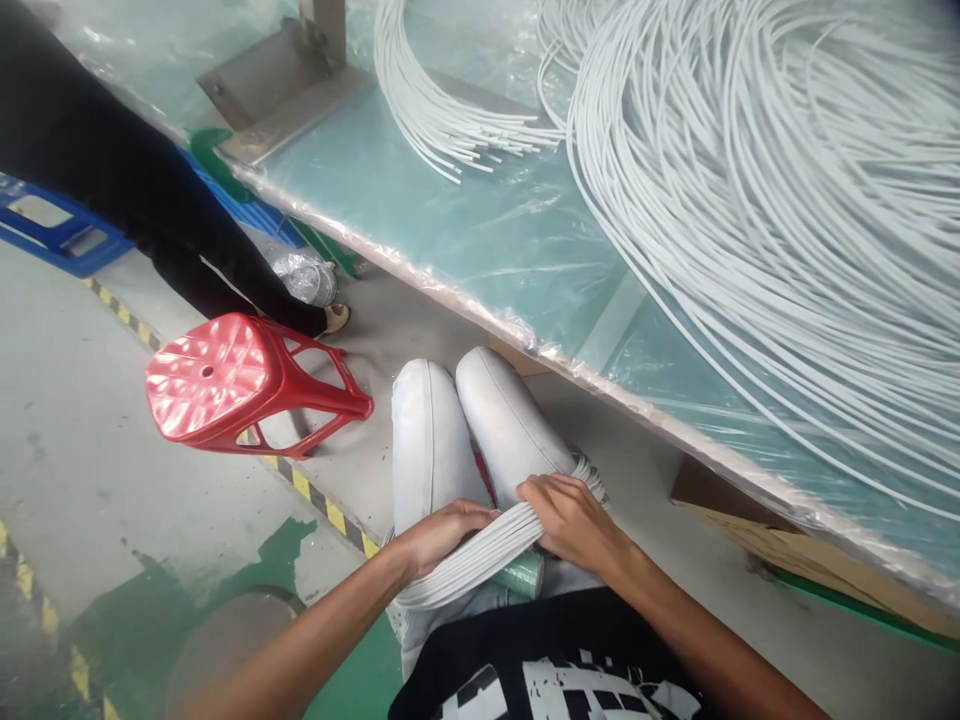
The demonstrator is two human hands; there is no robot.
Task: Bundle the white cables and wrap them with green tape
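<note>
A bundle of thin white cables (480,552) lies across my lap. My right hand (571,520) is wrapped round its right part, and the cable ends stick out beyond that hand over my thigh. My left hand (444,540) rests against the bundle's left part with fingers curled; its fingertips are partly hidden behind the cables. Under the bundle, on my lap, is a green roll (523,574). On the table, a large coil of white cables (757,200) lies to the right, and a smaller cut bundle (442,125) is near the metal bracket.
The table edge (525,335), covered with clear film, runs diagonally in front of my knees. A red stool (214,375) stands at the left, beside a person's dark-clothed leg (150,190). Cardboard (810,560) lies under the table at the right. A metal bracket (270,75) sits on the table.
</note>
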